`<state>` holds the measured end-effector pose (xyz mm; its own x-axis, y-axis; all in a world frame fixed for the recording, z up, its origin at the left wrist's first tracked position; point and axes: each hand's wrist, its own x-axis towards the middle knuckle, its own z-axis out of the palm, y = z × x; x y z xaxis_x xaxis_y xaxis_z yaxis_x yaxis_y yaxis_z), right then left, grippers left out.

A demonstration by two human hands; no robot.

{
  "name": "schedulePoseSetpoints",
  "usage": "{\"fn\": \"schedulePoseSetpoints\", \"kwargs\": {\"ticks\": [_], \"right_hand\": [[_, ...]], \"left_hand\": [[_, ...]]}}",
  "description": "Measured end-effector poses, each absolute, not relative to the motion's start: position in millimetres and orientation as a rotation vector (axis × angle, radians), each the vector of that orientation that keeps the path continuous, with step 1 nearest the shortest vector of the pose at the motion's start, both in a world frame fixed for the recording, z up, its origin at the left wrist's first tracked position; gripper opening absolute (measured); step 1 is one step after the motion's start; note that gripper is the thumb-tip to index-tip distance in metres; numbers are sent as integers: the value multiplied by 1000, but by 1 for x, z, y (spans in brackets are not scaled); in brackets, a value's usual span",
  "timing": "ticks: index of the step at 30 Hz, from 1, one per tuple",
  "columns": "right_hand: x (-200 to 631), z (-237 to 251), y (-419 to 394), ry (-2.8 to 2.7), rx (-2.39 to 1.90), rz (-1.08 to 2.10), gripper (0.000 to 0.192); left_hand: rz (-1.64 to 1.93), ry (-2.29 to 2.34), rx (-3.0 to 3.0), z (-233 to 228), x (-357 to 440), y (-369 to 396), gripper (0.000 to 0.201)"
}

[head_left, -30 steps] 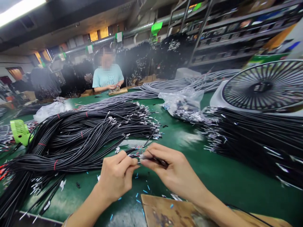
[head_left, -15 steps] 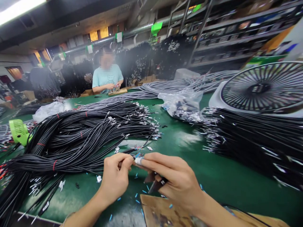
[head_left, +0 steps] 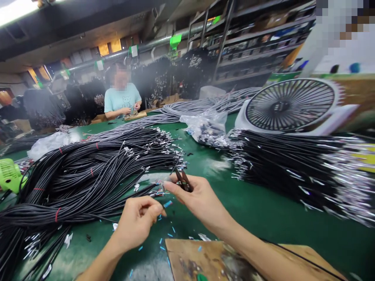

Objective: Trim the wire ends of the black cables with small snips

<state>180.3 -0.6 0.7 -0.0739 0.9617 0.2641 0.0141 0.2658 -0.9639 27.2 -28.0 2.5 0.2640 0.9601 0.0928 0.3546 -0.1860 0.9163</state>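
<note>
Holding tweezers [head_left: 183,180], right hand [head_left: 199,201]; plastic bag [head_left: 206,127] holding connectors.

Big workshop with a dark ceiling [head_left: 88,23] and a long fluorescent tube [head_left: 14,9] glowing top left. A grey pipe [head_left: 152,45] runs along the back with little green and white tags hanging off it. Metal shelving [head_left: 249,43] fills the right side, stacked with stuff that's too blurry to make out, maybe boxes. Warm orange windows [head_left: 104,48] at the far wall. The green tabletop [head_left: 263,210] stretches right across.
</note>
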Motion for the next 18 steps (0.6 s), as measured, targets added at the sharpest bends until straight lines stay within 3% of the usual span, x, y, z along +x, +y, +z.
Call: {"fn": "schedulePoseSetpoints", "kwargs": {"ticks": [4, 10, 18], "right_hand": [[180, -2, -5, -1654, -980, 727, 12], [176, 2, -13, -1781, -896, 473, 34], [176, 0, -14, -1770, -887, 540, 24]], "left_hand": [[1125, 1225, 1605, 3, 26, -25, 22], [1253, 1246, 1531, 7, 29, -25, 17], [1118, 1271, 1417, 6, 30, -26, 23]]}}
